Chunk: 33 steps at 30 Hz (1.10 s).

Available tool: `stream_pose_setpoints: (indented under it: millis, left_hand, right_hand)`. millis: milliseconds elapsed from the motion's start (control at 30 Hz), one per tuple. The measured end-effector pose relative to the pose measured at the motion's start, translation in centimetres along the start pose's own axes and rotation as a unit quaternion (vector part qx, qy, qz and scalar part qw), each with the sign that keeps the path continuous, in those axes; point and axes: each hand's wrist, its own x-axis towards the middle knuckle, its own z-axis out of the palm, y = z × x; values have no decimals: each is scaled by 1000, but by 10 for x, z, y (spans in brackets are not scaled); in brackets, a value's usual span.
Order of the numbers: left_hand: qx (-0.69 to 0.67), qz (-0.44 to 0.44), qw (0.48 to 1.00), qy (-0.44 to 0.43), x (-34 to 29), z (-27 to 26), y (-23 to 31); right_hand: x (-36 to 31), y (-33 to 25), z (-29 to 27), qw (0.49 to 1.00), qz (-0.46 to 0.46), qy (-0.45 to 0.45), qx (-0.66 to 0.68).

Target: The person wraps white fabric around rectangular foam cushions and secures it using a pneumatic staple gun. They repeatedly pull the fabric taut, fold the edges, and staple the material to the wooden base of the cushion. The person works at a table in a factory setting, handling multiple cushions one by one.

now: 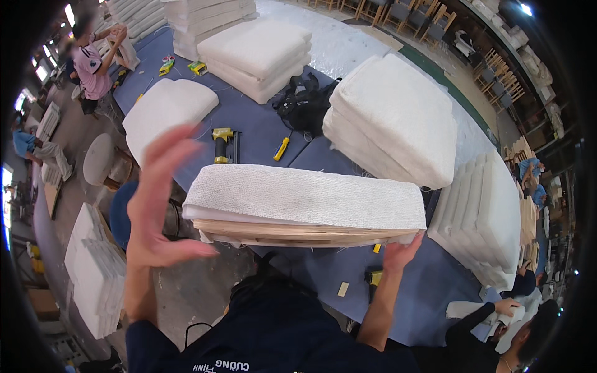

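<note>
A padded seat cushion (305, 196) with white woven fabric, white foam and a light plywood base is tipped up on edge in front of me. Its layered wooden edge faces me, and loose fabric hangs along the underside. My right hand (401, 250) grips the cushion's lower right corner, the fingers partly hidden behind it. Beside the left end, my left hand (163, 202) is raised with thumb and fingers spread wide, slightly blurred and holding nothing. Just beyond the cushion, a yellow and black staple gun (222, 144) and a yellow-handled screwdriver (282, 148) lie on the blue table.
Stacks of white cushions stand at the back (255, 53), back right (392, 118) and right (479, 217). A single cushion (168, 112) lies left. A black bag (305, 105) and another staple gun (373, 277) rest on the table (311, 280). Other people work nearby.
</note>
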Motion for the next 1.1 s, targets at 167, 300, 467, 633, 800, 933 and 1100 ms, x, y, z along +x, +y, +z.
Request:
stream_pose_setpoints:
  millis: [167,300,467,633,800,933,1100]
  left_hand:
    - [-1,216,937,-275,112,124,45]
    - [125,303,888,-323,141,206,18]
    - [134,329,840,-409,198,222,16]
    - [108,184,884,-416,207,242,11]
    - [115,210,903,-358,226,267,-40]
    - [74,319,872,-363,228,269,-62]
    - [107,324,878,-335,220,268,-58]
  right_hand:
    - [11,-1,35,995,-96,-37,3]
    - [18,10,36,995,-103,-7,-16]
    - [35,-16,75,985,-72,37,-154]
    - [50,-11,78,983,-54,34,-173]
    - [67,-4,93,960,-138,70,-235]
    - [77,27,88,917,-279,90,-269]
    - [77,26,82,925,-265,43,-267]
